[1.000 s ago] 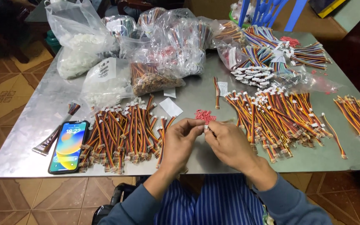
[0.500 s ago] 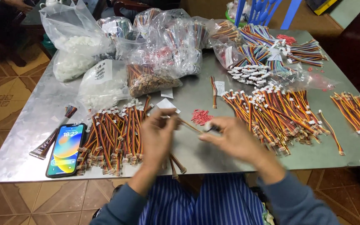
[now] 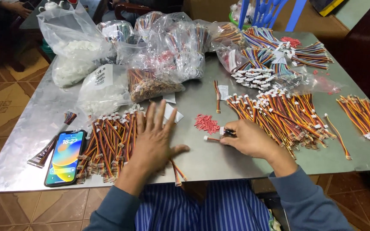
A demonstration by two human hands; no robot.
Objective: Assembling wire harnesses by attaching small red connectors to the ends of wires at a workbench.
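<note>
Left hand [image 3: 155,139] dropped onto wire pile [image 3: 108,143].

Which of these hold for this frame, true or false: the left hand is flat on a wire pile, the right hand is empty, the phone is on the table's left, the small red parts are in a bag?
1. The left hand lies spread on the pile of wire harnesses. True.
2. The right hand is empty. False: it pinches a short wire lead with a white connector.
3. The phone lies near the table's left edge, screen lit. True.
4. The small red parts are bagged. False: they lie loose on the table between the hands.
</note>
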